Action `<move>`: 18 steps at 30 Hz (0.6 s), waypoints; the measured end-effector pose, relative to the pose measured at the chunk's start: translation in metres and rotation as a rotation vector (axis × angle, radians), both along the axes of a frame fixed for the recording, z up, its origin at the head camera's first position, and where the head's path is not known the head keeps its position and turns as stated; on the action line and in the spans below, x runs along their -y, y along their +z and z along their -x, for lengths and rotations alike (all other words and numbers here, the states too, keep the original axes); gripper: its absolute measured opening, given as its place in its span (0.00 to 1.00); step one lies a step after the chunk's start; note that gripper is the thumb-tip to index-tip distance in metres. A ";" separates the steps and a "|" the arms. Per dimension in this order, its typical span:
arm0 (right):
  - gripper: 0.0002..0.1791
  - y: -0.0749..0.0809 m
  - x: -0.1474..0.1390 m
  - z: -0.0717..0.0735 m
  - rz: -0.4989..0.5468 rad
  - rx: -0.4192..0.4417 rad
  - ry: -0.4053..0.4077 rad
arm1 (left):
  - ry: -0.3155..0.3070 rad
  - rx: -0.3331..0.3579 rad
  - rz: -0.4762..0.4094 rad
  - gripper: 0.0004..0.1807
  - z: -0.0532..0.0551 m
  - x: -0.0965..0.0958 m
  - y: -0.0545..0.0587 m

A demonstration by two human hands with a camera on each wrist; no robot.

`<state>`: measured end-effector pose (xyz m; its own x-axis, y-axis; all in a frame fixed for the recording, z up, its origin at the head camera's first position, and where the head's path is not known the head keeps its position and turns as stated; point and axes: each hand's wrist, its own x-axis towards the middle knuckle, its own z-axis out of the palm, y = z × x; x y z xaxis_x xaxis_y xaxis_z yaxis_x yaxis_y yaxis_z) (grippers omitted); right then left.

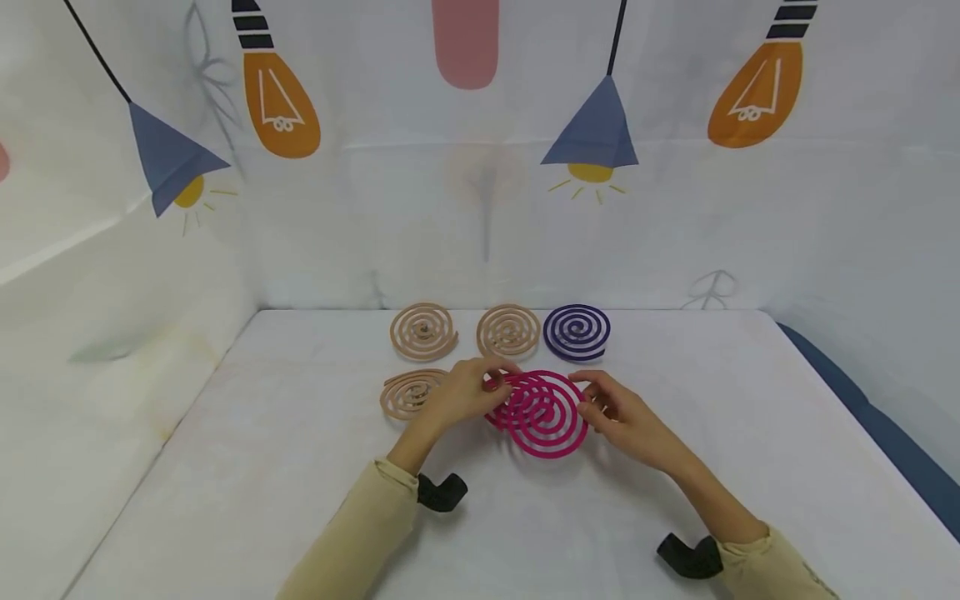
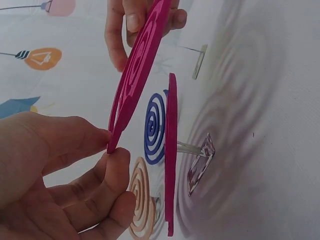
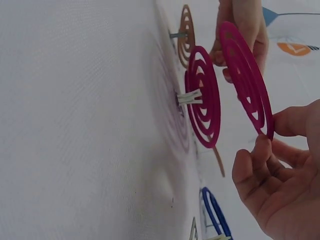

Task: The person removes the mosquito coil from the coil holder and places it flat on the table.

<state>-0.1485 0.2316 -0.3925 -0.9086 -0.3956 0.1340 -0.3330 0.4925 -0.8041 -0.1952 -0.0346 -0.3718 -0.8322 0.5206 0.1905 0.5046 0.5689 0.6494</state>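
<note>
A pink mosquito coil [image 1: 547, 415] is held up by both hands, tilted. My left hand [image 1: 467, 390] pinches one edge of it between thumb and fingers. At the opposite edge, the thumb and fingertips of my right hand [image 1: 618, 417] pinch the rim. Just beneath, a second pink coil [image 2: 171, 150] sits raised on a small metal stand [image 2: 202, 167], its shadow falling on the white surface. In the head view the held coil overlaps this lower one. A tan coil [image 1: 408, 395] lies just left of my left hand.
Two more tan coils, the left one [image 1: 423, 332] and the middle one [image 1: 508, 331], stand in a back row with a dark blue coil [image 1: 577, 332]. They are on a white-covered table [image 1: 225, 467]. A white cloth wall [image 1: 375, 217] with printed lamps rises behind.
</note>
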 end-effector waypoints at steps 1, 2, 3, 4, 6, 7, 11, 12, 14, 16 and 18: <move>0.21 0.000 0.001 0.000 0.006 -0.002 0.002 | -0.002 0.004 -0.004 0.14 -0.001 0.001 0.000; 0.21 -0.001 0.002 -0.001 0.011 -0.001 0.002 | -0.005 0.003 -0.006 0.14 -0.003 0.002 0.000; 0.21 -0.001 0.002 -0.002 0.017 -0.002 0.004 | -0.006 0.007 -0.010 0.14 -0.004 0.003 0.001; 0.20 -0.001 0.003 -0.002 0.021 -0.002 0.006 | -0.008 0.008 -0.014 0.14 -0.005 0.004 0.001; 0.20 -0.001 0.004 -0.003 0.029 0.000 0.009 | -0.009 0.015 -0.016 0.14 -0.007 0.005 0.002; 0.20 -0.001 0.005 -0.003 0.030 0.003 0.010 | -0.008 0.016 -0.014 0.15 -0.008 0.006 0.002; 0.20 0.000 0.007 -0.005 0.026 0.016 0.009 | -0.004 0.010 -0.001 0.16 -0.011 0.007 0.003; 0.20 0.000 0.008 -0.005 0.024 0.018 0.008 | -0.004 0.006 0.001 0.16 -0.011 0.008 0.003; 0.20 0.000 0.008 -0.005 0.014 0.021 0.004 | -0.004 -0.008 0.005 0.16 -0.013 0.008 0.004; 0.19 0.000 0.009 -0.006 0.002 0.017 0.000 | -0.006 -0.015 0.007 0.15 -0.014 0.009 0.004; 0.19 0.000 0.010 -0.006 -0.012 0.012 0.000 | -0.009 -0.014 0.012 0.15 -0.015 0.010 0.004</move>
